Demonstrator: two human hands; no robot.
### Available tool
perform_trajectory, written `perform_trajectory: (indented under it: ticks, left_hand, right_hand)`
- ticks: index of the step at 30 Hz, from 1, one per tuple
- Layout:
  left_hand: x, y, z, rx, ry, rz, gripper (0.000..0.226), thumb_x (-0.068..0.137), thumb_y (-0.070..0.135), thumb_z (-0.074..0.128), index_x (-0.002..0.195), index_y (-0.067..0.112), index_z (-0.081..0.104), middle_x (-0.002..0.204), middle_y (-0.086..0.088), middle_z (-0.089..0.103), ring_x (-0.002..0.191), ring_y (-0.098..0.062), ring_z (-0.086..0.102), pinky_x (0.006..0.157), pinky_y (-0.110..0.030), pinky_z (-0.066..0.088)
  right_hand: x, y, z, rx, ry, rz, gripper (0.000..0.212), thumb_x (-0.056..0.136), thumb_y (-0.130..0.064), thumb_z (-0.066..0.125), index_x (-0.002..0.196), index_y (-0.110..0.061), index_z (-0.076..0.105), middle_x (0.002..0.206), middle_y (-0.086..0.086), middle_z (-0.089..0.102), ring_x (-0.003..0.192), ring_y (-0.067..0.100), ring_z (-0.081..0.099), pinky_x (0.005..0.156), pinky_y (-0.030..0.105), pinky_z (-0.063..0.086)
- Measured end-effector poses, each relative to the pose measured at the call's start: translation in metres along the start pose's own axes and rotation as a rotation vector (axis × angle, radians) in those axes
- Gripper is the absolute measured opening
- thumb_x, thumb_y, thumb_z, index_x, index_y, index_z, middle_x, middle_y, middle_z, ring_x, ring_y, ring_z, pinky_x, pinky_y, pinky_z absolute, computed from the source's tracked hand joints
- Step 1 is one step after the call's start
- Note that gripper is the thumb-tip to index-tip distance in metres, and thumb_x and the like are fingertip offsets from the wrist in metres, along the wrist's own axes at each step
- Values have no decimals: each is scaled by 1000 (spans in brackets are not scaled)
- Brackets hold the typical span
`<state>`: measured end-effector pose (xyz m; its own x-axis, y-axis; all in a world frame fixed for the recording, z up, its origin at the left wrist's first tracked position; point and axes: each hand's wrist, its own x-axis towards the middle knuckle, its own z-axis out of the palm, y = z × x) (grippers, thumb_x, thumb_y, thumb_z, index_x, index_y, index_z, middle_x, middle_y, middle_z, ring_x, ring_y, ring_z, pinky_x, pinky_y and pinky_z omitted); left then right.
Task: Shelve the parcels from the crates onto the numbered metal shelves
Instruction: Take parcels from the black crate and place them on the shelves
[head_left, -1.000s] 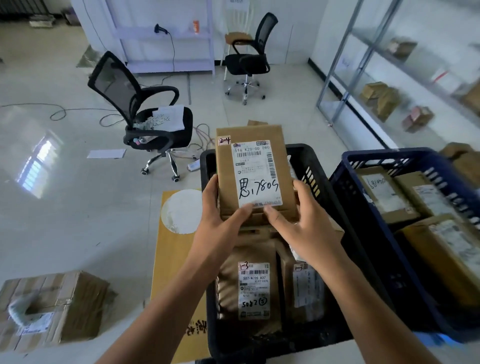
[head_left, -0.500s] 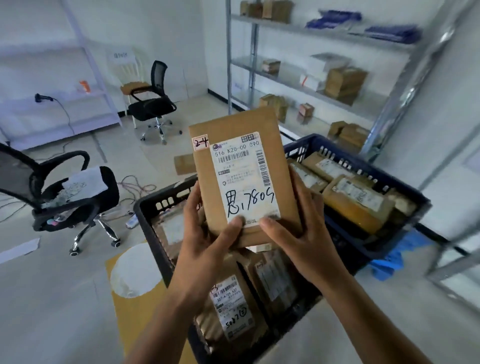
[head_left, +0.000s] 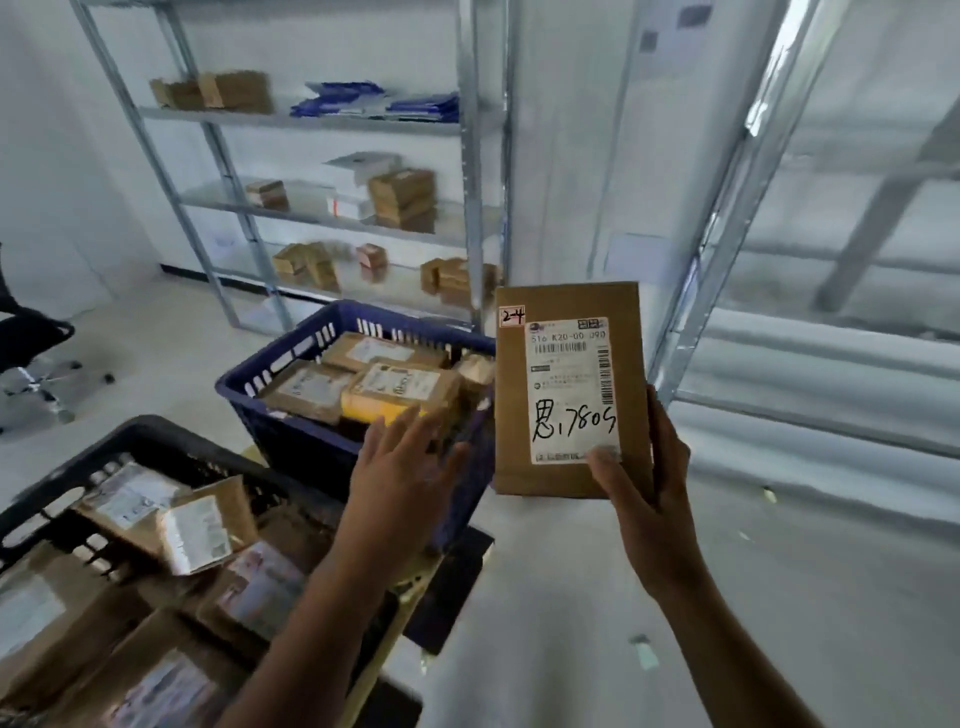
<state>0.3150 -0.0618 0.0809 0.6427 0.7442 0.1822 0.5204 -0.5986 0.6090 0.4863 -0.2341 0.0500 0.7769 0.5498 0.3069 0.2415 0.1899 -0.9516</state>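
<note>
Parcel, "2-4" tag, "17805" label, clamped in fingers of right hand; left hand fingers apart.

Motion blur is smearing the left hand, so its fingers are running together over the blue crate, whose near right corner is hiding behind that hand and the parcel. The right hand is covering the parcel's lower right corner, most of its fingers going out of sight behind the card. The small print on the label is proving too fine to read. The picture's edges are cutting off the black crate and the office chair. Boxes on the metal shelves are showing only as soft shapes, shelf numbers being unreadable.
</note>
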Motion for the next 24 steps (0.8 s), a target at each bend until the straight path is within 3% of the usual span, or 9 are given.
perform_trajectory:
  ticks: [6, 10, 13, 17, 20, 24]
  left_hand:
    - [23, 112, 122, 134, -198, 153, 63, 97, 70, 36, 154, 43, 40, 165, 9, 35, 157, -28, 13, 124, -56, 15]
    - [25, 177, 183, 138, -326, 265, 72, 92, 74, 29, 155, 41, 38, 167, 7, 31, 158, -28, 10, 126, -52, 11]
    - [28, 219, 223, 81, -435, 301, 80, 86, 77, 25, 156, 40, 37, 167, 5, 30, 158, -28, 8, 126, -53, 12]
    - [44, 265, 276, 85, -530, 388, 77, 88, 76, 25, 157, 41, 34, 169, 6, 25, 159, -27, 4, 126, -59, 13]
    - [65, 297, 317, 95, -605, 436, 82, 86, 78, 18, 158, 42, 27, 170, 10, 19, 159, -25, 0, 125, -59, 10]
    - [103, 338, 369, 97, -621, 549, 89, 81, 82, 8, 159, 43, 25, 170, 12, 16, 159, -23, -2, 125, -53, 9]
  right_hand:
    - [-13, 14, -153, -70, 260, 68, 88, 79, -50, 75, 157, -46, 35, 145, 8, 44, 128, 18, 62, 99, 50, 59]
    - [-25, 20, -236, -112, 399, 87, 86, 79, -50, 75, 156, -42, 38, 140, 3, 43, 125, 16, 64, 89, 41, 64]
    - [-35, 31, -284, -128, 495, 123, 85, 79, -49, 76, 155, -45, 38, 138, 2, 43, 125, 18, 63, 89, 43, 64]
    - [-37, 45, -332, -180, 605, 165, 81, 75, -58, 76, 146, -64, 37, 130, -13, 42, 126, 13, 57, 89, 40, 64]
    - [-25, 57, -362, -203, 670, 196, 86, 73, -62, 77, 147, -63, 34, 131, -15, 42, 131, 14, 54, 91, 43, 64]
    - [11, 65, -400, -253, 768, 229, 100, 62, -82, 79, 149, -62, 35, 132, -17, 43, 130, 11, 55, 96, 42, 62]
